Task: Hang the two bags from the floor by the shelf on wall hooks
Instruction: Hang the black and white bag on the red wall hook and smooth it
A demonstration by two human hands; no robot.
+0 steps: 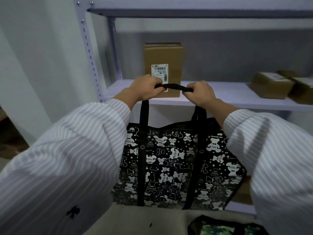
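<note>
Shelf behind; bag below left hand

Green bag cut off by bottom edge, box label unreadable

Bag before shelf; box on shelf

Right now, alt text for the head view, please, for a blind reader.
The left hand and right hand grip the handle of a black bear-print bag, held before a shelf holding cardboard boxes. A green-patterned bag lies on the floor below.
</note>
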